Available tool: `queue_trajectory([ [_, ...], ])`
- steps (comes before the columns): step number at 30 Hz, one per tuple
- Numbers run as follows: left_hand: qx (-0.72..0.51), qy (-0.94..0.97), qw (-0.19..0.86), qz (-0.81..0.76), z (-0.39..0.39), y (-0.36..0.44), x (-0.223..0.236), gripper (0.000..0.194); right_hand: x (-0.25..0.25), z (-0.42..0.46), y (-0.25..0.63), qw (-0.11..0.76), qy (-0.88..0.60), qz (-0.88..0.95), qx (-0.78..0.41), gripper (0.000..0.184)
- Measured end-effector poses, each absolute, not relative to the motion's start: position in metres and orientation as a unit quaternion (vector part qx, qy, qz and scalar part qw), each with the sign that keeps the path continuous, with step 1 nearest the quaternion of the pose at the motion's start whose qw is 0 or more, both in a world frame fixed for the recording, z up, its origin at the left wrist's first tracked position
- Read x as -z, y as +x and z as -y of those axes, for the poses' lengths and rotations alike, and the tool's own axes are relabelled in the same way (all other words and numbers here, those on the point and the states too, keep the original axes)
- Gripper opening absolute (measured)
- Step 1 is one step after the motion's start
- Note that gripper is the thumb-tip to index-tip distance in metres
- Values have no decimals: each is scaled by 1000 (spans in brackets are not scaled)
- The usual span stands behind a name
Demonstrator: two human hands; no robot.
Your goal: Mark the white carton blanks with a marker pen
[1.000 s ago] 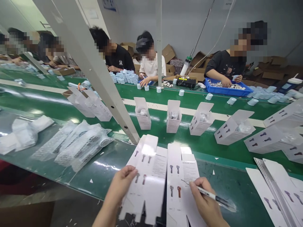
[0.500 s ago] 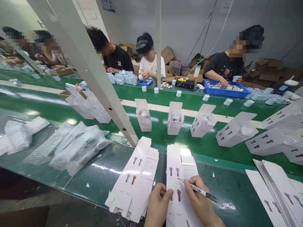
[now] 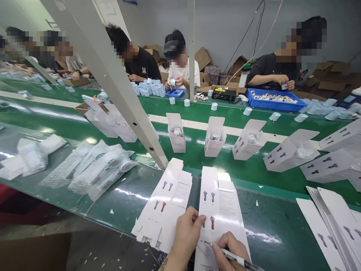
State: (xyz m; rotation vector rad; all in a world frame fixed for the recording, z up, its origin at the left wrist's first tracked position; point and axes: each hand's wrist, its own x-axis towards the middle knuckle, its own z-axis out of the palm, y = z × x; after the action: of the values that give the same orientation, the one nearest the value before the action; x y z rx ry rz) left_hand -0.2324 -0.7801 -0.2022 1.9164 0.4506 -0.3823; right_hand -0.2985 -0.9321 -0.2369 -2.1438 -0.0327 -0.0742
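A pen with a white barrel and dark end (image 3: 235, 258) is gripped in my right hand (image 3: 229, 248). Its tip meets or hovers just over the lower part of a flat white carton (image 3: 228, 220) printed with small handheld-fan pictures. My left hand (image 3: 186, 231) pinches that carton's left edge, thumb on top and fingers curled; the fingers' undersides are hidden. Left of it lies a stack of similar flat cartons (image 3: 160, 218), its right side partly behind my left hand.
Open white boxes with clear-wrapped contents (image 3: 216, 145) stand along the green conveyor (image 3: 194, 150). Bubble-wrap bags (image 3: 96, 169) lie left, more flat cartons (image 3: 324, 226) right. A slanted metal post (image 3: 124, 98) rises at left. Co-workers handle light-blue cups (image 3: 152, 87) across the line.
My right hand has moved the pen down the carton from beside the upper pictures to below the lower ones. My left hand stays on the carton's edge. The head view has shifted slightly.
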Motion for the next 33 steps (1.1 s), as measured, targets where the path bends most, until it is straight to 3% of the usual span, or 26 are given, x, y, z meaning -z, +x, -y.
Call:
queue_trajectory([
  [6, 159, 817, 520, -192, 781, -233, 203, 19, 227, 927, -296, 499, -866, 0, -8, 36],
  [11, 154, 753, 598, -225, 759, -229, 200, 26, 202, 943, -280, 574, -811, -108, 37, 38],
  [15, 154, 694, 648, -274, 702, -220, 188, 33, 194, 957, -252, 556, -820, -118, 65, 35],
  [19, 93, 796, 500, -328, 649, -211, 169, 38, 209, 959, -236, 522, -847, -74, 59, 35],
  [22, -3, 875, 382, -298, 655, -213, 164, 44, 218, 958, -234, 521, -850, -57, 59, 35],
  [27, 191, 772, 564, -223, 738, -230, 191, 42, 214, 955, -230, 512, -857, -19, 56, 33],
  [33, 170, 763, 584, -218, 782, -238, 215, 26, 211, 955, -226, 508, -859, -14, 64, 32],
])
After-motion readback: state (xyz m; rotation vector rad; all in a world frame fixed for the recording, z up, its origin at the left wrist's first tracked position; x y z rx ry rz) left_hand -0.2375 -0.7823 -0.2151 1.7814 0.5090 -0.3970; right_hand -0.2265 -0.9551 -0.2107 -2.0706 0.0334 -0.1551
